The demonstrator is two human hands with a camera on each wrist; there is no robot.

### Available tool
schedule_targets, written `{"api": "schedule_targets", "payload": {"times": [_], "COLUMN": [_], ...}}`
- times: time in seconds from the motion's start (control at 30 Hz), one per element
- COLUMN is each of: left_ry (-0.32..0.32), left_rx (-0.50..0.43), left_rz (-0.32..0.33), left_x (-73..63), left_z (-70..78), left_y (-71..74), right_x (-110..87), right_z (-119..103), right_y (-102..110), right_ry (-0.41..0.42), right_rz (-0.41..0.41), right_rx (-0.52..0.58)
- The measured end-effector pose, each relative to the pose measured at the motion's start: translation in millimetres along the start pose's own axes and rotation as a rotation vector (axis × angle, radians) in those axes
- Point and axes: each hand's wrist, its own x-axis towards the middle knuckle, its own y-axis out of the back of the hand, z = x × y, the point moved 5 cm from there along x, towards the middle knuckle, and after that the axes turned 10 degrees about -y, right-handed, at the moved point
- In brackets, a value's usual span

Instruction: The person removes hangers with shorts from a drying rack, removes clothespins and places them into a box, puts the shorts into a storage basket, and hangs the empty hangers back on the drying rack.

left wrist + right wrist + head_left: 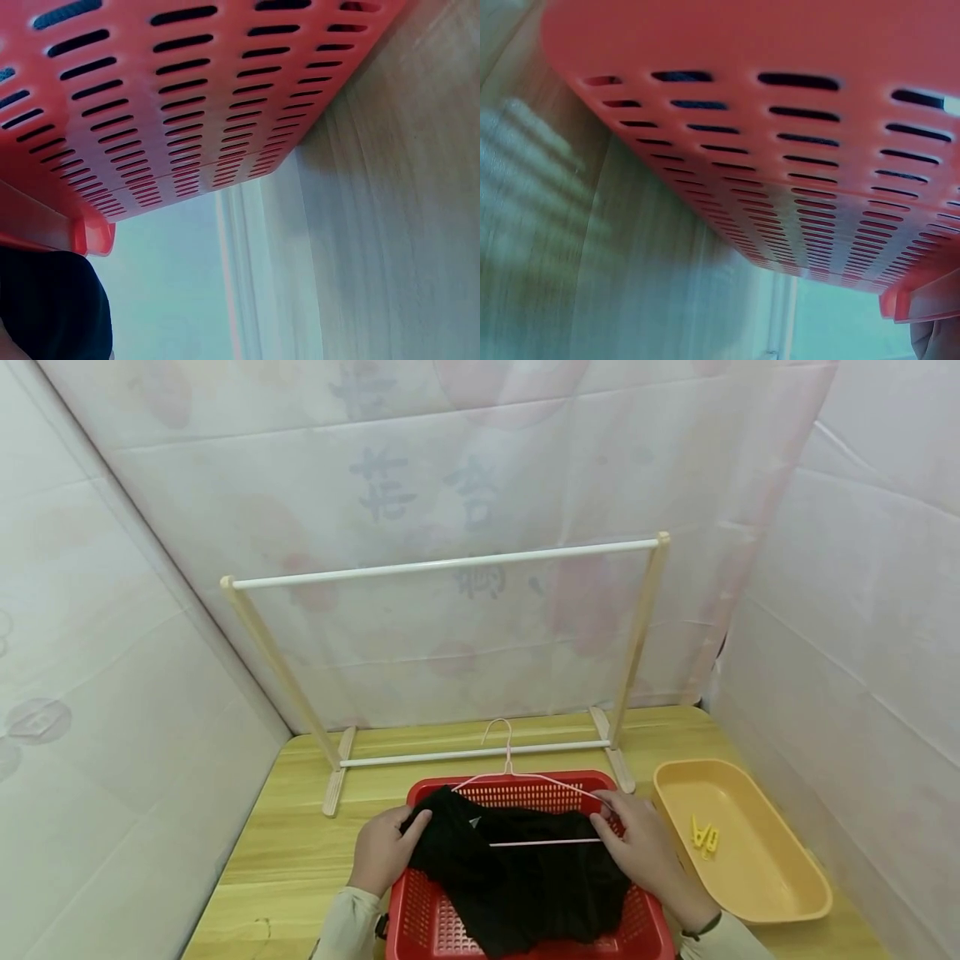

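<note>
A black garment (517, 893) lies over a red perforated basket (656, 922). A thin pale pink hanger (508, 750) is partly inside the garment, its hook pointing up and its lower bar showing across the cloth. My left hand (384, 850) pinches the garment at its upper left, thumb on top; the hanger's left end is hidden under the cloth. With thumb and fingers, my right hand (641, 843) grips the hanger's right end. In the left wrist view, black cloth (56, 307) hangs by the basket's rim. Only a bit of my right hand (934, 341) shows in the right wrist view.
Behind the basket stands a rack with wooden posts (641, 643) and a white top rail (450, 562). A yellow-orange tray (772, 860) at the right holds yellow clothespins (705, 837). Everything stands on a wood-grain table (292, 860), with pale curtain-like walls around it.
</note>
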Motion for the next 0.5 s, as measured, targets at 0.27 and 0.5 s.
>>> {"api": "schedule_targets", "payload": {"times": [0.27,0.5], "left_ry": [0.011,0.023], "left_rx": [-0.006,-0.021], "left_rz": [-0.005,-0.006], "left_x": [0.2,0.4], "left_z": [-0.6,0.2], "left_y": [-0.7,0.9], "right_x": [0.2,0.0], "right_z": [-0.7,-2.3], "right_y": [1.4,2.6], "right_ry": [-0.002,0.009], "right_rz": [0.003,0.013], "right_rx": [0.000,0.007]}}
